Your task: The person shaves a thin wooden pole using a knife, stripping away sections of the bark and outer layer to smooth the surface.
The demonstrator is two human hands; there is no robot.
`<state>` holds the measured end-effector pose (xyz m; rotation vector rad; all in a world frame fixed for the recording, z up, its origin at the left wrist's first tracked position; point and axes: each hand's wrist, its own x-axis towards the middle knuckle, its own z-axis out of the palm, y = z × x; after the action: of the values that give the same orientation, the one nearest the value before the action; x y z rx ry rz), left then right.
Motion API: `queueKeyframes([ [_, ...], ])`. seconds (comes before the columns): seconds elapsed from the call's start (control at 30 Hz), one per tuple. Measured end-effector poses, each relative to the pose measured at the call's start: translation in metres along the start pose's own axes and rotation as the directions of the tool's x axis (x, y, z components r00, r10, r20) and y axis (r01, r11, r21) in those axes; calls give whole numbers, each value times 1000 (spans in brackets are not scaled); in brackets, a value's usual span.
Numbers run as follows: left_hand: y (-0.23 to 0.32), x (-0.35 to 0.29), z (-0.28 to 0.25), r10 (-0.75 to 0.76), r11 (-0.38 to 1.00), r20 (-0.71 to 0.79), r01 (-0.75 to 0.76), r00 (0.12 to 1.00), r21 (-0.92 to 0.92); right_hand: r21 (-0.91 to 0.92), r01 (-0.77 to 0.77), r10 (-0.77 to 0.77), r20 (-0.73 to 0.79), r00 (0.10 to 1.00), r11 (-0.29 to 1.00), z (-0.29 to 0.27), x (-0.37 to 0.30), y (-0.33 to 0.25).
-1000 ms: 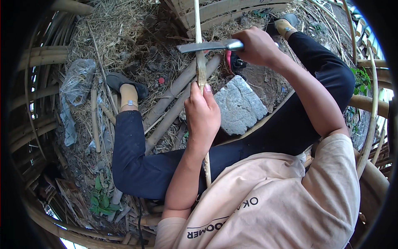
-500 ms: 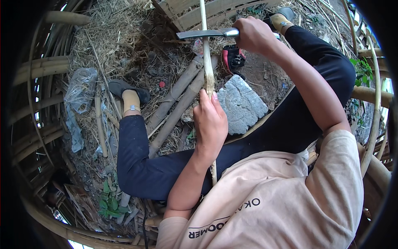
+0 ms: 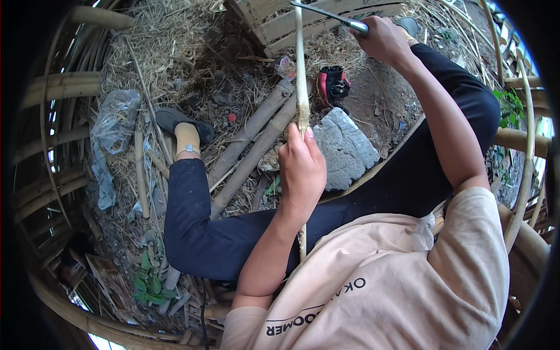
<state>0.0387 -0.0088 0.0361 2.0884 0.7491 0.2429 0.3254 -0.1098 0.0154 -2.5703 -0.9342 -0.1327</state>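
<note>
My left hand [image 3: 301, 169] is closed around a long pale wooden stick [image 3: 301, 70], just below a rough brown node. The stick points away from me, its lower end showing beneath my wrist. Out at the far right, my right hand [image 3: 382, 39] grips the handle of a knife [image 3: 332, 16]. The blade lies across the stick near its far end, at the top of the picture; whether it touches the wood I cannot tell. A grey stone block [image 3: 344, 150] sits just right of my left hand.
Two bamboo poles [image 3: 248, 137] lie on the straw-strewn ground. A red and black object [image 3: 333, 84] rests beyond the stone. Wooden slats [image 3: 326, 26] stand at the far side. A clear plastic bag [image 3: 116, 119] lies left, near bamboo railings [image 3: 61, 90]. My legs spread to both sides.
My right hand has moved away from me and slightly right, carrying the knife along the stick toward its far end. The blade is now more slanted. My left hand keeps its hold, shifted slightly right.
</note>
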Motion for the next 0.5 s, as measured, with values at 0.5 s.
queueKeyframes([
  [0.5, -3, -1, 1, 58, 998, -22, -57, 998, 37, 19, 212, -208, 304, 930, 977, 4, -29, -48],
])
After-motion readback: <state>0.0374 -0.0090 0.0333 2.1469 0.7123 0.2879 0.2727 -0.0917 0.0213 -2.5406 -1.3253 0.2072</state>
